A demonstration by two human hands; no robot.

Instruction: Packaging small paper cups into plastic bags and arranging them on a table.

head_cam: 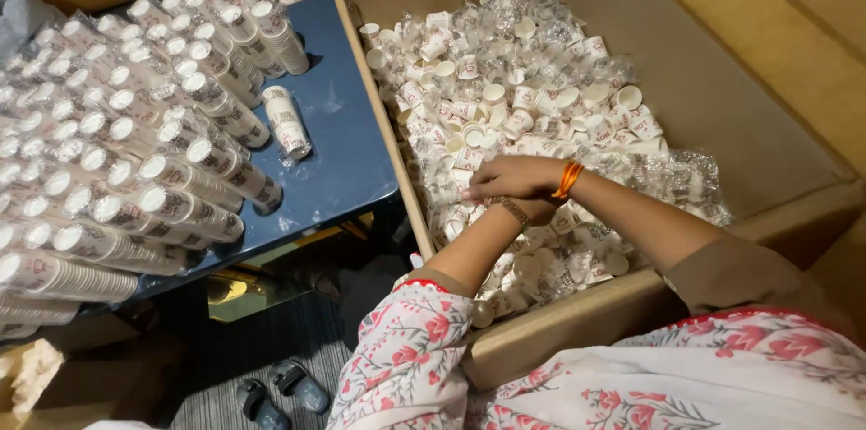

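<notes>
White cups (505, 105), brown carton (722, 96), blue table (347, 150), red-flowered white sleeves (406, 358).

Loose cups (523, 96) crowd the box (722, 114); its upper walls stand bare.

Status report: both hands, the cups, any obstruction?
Both hands together, down in the cardboard box. On loose paper cups; grip hidden. Plastic wrap tangled among them.

Left hand (532, 211) mostly hidden under right hand (512, 177); grip unclear.
</notes>
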